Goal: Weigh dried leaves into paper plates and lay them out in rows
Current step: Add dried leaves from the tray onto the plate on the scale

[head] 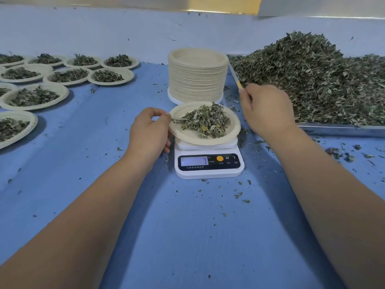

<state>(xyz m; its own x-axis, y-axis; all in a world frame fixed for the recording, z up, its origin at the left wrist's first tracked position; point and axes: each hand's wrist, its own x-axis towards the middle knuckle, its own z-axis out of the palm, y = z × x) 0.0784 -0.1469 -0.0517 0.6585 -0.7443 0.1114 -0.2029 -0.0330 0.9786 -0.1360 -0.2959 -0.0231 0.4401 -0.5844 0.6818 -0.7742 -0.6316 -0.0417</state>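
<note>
Leaves [205, 122]: dry, crumpled grey-green bits with pale stems and a few yellow flecks, loose mound on plate [188, 137], heaped toward its 1 o'clock side, bare rim at 7. Plate sits on scale [208, 172], overhanging the platform all round. Display [194, 161] shows 7.

Your left hand [150, 130]: thumb and forefinger pinch the plate rim at its 9 o'clock, other fingers curled under. A thin silvery sliver runs from your fingertips into the mound; stem or tool, can't tell.

Your right hand [266, 107], at 2 o'clock from the plate: fingers curled round a thin stick [235, 77] with a yellow band, tip pointing to 11.

Stack [198, 80] of empty plates just behind the scale at 12. Tray [337, 129] at 2 holds the bulk heap [312, 76]. Filled plates [68, 76] in rows at 10. Crumbs scattered on the blue table [187, 236].
</note>
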